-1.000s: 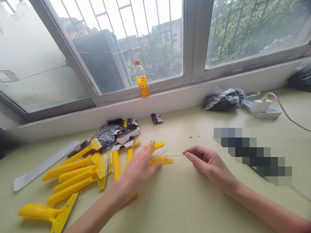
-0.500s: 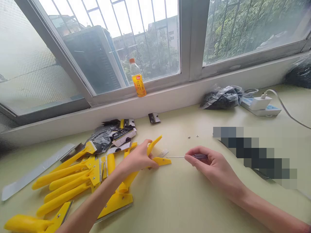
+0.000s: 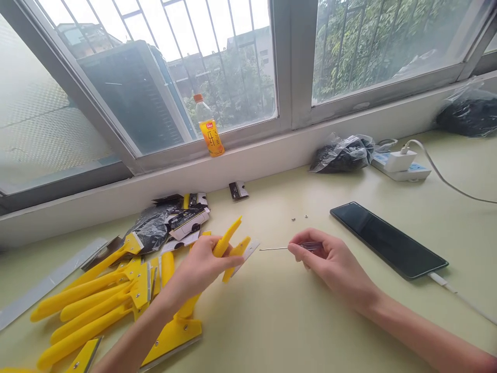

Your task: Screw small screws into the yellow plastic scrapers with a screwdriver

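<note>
My left hand [image 3: 205, 264] is closed around a yellow scraper [image 3: 228, 237] and also grips a loose yellow plate [image 3: 237, 250]. A thin pale blade [image 3: 249, 253] lies against the plate's right side; whether my fingers touch it, I cannot tell. My right hand [image 3: 330, 261] holds a screwdriver [image 3: 310, 246] by its dark handle, its shaft pointing left with the tip just short of the blade. Two small metal pieces, probably screws [image 3: 293, 219], lie on the table beyond my right hand. More yellow scrapers [image 3: 104, 290] are piled beside and under my left forearm.
Black-and-white card boxes [image 3: 188, 220] and a black plastic bag [image 3: 155, 223] lie behind the scrapers. A phone [image 3: 388, 238] on a white cable lies at right. Along the wall are a bagged dark bundle [image 3: 344, 154] and a power strip [image 3: 411, 171]. A drink bottle [image 3: 212, 134] stands on the sill.
My left hand has turned the yellow plate from lying level to a steep slant, with the blade along its side. The screwdriver tip is now apart from the plate. The view has shifted right.
</note>
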Demonstrator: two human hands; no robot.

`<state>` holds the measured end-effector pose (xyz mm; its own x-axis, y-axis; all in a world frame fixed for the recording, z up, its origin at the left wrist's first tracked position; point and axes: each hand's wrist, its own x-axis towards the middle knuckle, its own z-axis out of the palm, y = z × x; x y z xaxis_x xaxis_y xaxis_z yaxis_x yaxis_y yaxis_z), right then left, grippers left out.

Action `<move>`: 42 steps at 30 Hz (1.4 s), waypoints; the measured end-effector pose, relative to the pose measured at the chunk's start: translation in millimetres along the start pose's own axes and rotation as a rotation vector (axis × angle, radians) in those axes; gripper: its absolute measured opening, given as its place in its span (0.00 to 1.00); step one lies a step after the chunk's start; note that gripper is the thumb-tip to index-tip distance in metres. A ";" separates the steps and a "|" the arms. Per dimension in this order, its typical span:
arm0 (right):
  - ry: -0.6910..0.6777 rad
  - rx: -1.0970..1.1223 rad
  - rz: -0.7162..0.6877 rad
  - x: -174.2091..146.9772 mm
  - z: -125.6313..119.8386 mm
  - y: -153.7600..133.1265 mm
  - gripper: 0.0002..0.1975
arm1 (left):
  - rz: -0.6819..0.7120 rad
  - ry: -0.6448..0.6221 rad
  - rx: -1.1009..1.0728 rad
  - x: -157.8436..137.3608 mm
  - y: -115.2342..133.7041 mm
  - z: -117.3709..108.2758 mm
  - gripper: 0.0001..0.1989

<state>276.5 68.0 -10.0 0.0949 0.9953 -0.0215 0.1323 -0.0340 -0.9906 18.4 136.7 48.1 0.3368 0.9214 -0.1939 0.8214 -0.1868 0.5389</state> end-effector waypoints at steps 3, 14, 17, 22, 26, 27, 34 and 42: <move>0.012 0.000 -0.021 0.5 0.7 0.5 0.19 | 0.083 0.063 0.123 -7.3 5.4 5.4 0.12; 0.092 -0.051 -0.099 5.7 -3.1 7.1 0.17 | 0.433 0.077 0.647 -7.5 -16.5 24.6 0.19; 0.101 -0.050 -0.106 6.4 -2.3 8.1 0.16 | 0.408 0.144 0.641 -6.5 -19.7 23.7 0.17; 0.098 -0.036 -0.092 4.2 -0.9 6.8 0.15 | 0.299 0.280 0.523 -9.6 -15.2 12.1 0.10; 0.103 -0.040 -0.072 3.8 -0.9 7.0 0.14 | 0.193 0.289 0.459 -9.4 -8.4 9.9 0.09; 0.112 -0.045 -0.069 4.5 -1.3 7.6 0.14 | 0.175 0.265 0.451 -7.8 -6.2 11.5 0.09; 0.159 -0.068 -0.047 9.2 -5.4 12.6 0.17 | 0.082 0.039 0.377 10.9 8.5 18.8 0.06; 0.143 -0.067 -0.033 7.2 -5.4 11.3 0.16 | -0.127 -0.181 0.417 33.9 23.1 -2.9 0.13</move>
<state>284.0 74.3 -20.6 0.2287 0.9728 0.0356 0.2032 -0.0120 -0.9791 47.4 164.6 56.4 0.2662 0.8785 -0.3967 0.9636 -0.2316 0.1338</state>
